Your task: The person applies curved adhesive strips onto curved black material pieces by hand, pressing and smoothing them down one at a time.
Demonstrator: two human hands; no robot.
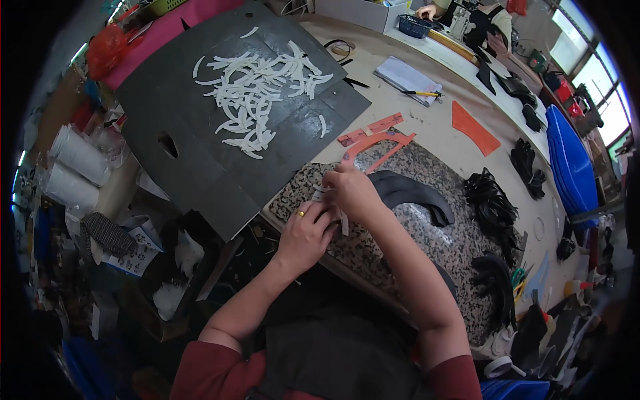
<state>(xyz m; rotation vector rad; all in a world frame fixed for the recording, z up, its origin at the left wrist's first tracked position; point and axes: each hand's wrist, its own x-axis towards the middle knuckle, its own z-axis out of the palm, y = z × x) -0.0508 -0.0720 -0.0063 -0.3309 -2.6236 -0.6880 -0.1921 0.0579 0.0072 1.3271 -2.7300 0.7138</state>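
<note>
My left hand (305, 233), with a ring on one finger, is bent over the near left part of a speckled stone slab (427, 160). Its curled fingers are at a narrow pale strip (344, 225), partly hidden beneath them. Just beyond it my right hand (352, 192) has its fingertips pinched together and pointing down; what they hold is hidden. An orange curved template (380, 142) lies right beyond my right knuckles. Black curved pieces (413, 193) rest on the slab to the right of my right wrist.
Many white crescent-shaped pieces (247, 93) are piled on a dark board (180, 113) at left. Black strip bundles (491, 203) lie to the right. A notepad (407, 77) with a pen, another orange piece (475, 128) and blue bins (570, 160) stand farther off. A co-worker (493, 27) is behind.
</note>
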